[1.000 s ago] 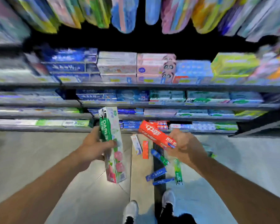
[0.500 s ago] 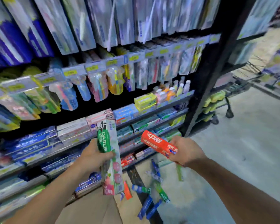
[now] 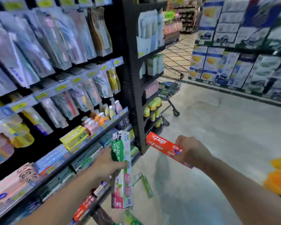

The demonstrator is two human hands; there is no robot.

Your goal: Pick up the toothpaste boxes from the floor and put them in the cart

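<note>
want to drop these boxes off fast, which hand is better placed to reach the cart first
Right, probably. The right hand holds the red box out on the open aisle side, in line with the cart behind the shelf end. The left hand, gripping the green Darlie box, is tight against the shelving.

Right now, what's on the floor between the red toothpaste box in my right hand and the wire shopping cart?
In the head view, only bare grey floor lies between the red toothpaste box and the wire shopping cart, which stands partly behind the black shelf end.
</note>
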